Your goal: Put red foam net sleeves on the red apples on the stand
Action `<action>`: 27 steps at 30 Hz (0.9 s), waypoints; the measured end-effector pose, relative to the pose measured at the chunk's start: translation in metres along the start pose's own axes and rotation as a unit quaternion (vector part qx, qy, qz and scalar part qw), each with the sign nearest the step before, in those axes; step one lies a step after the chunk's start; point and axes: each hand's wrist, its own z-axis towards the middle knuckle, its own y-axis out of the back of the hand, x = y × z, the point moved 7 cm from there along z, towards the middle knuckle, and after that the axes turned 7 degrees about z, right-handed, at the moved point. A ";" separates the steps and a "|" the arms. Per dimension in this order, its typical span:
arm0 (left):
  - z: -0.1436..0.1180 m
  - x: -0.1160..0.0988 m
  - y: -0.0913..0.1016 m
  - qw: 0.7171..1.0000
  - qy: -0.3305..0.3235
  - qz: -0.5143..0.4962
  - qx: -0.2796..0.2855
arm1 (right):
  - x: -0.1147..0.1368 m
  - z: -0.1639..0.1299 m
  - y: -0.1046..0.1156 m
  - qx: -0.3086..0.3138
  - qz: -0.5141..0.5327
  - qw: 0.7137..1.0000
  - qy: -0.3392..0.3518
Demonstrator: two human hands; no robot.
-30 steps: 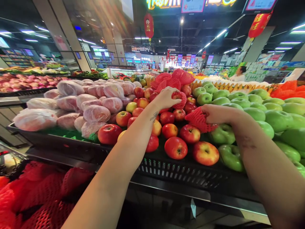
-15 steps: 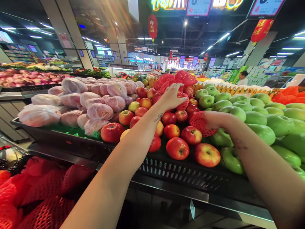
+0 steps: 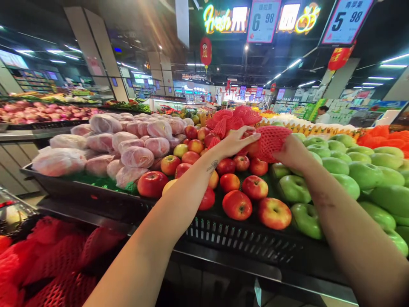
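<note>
The right hand [image 3: 289,151] has a tight grip on a red net [image 3: 271,143]. The net is up over the red apples [image 3: 237,205], close to where the green apples [image 3: 294,189] start. The left hand [image 3: 238,141] is just beside the net, its thumb and fingers a bit apart. I can't tell if the left grip has anything in it, because the hand hides what is under it.

An apple could roll and get a bruise if a hand or arm bumps the pile. The front ones might drop over the edge of the tray [image 3: 211,228] if they get pushed. The net could rip if it is pulled too hard.

Now the counting. There are two hands and one net in the right grip. More nets [image 3: 234,117] sit in a heap at the back, too mixed up to count. Two big price signs [image 3: 262,21] hang up high. There are too many red apples, green apples and wrapped fruits [image 3: 137,157] to count, and the left arm covers some red ones.
</note>
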 end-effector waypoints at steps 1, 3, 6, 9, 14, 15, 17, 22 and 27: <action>-0.001 0.000 -0.002 1.000 0.002 -0.016 0.012 | 0.003 0.001 -0.002 -0.015 0.017 1.000 0.019; -0.003 -0.002 -0.004 0.998 0.014 -0.046 0.029 | 0.006 0.002 -0.005 -0.043 0.051 0.997 0.043; -0.010 -0.005 -0.003 0.996 0.053 -0.054 0.054 | 0.003 0.002 -0.008 -0.067 0.093 0.991 0.075; -0.017 -0.009 -0.005 0.992 0.089 -0.008 0.090 | -0.006 0.003 -0.017 -0.053 0.105 0.989 0.085; -0.021 -0.016 -0.013 0.990 0.082 0.000 0.119 | -0.002 0.002 -0.024 -0.054 0.047 0.992 0.103; -0.020 -0.017 -0.012 0.991 0.077 -0.007 0.107 | 0.000 0.002 -0.024 -0.058 0.047 0.992 0.098; -0.017 -0.017 -0.012 0.994 0.076 -0.023 0.075 | 0.001 0.002 -0.021 -0.076 0.059 0.992 0.079; -0.007 -0.008 -0.005 0.980 0.108 -0.154 -0.057 | -0.011 0.002 -0.017 -0.126 0.231 0.964 -0.032; -0.009 0.003 0.017 0.911 0.160 -0.334 -0.182 | -0.002 -0.003 -0.015 -0.139 0.441 0.884 -0.068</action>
